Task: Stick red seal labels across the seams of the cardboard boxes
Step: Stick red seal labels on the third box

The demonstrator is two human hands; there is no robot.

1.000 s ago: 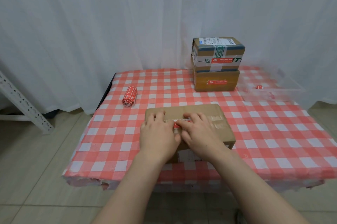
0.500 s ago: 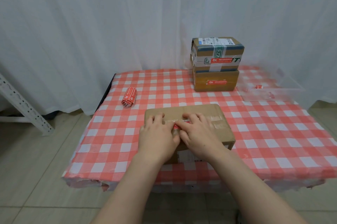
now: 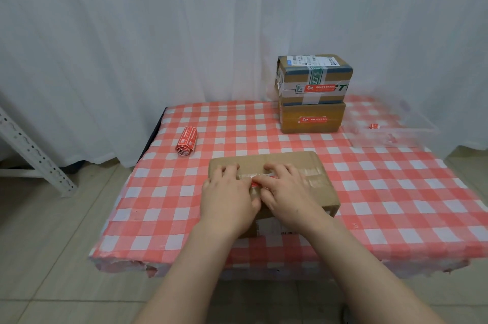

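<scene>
Checked tablecloth [image 3: 396, 191], white curtain behind. Our left hand [image 3: 227, 197] and right hand [image 3: 287, 191] lie flat on near box [image 3: 303, 162], fingers pressing label [image 3: 254, 184] onto taped seam, gripping nothing. Stacked boxes [image 3: 311, 119] at back already sealed. We judge this box last; roll [image 3: 187, 140] lies spare at left.

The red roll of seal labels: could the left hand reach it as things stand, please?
Probably yes: the red roll of seal labels lies uncovered, left of and beyond the left hand, only checked tablecloth between them, though that hand rests on the brown cardboard box.
</scene>
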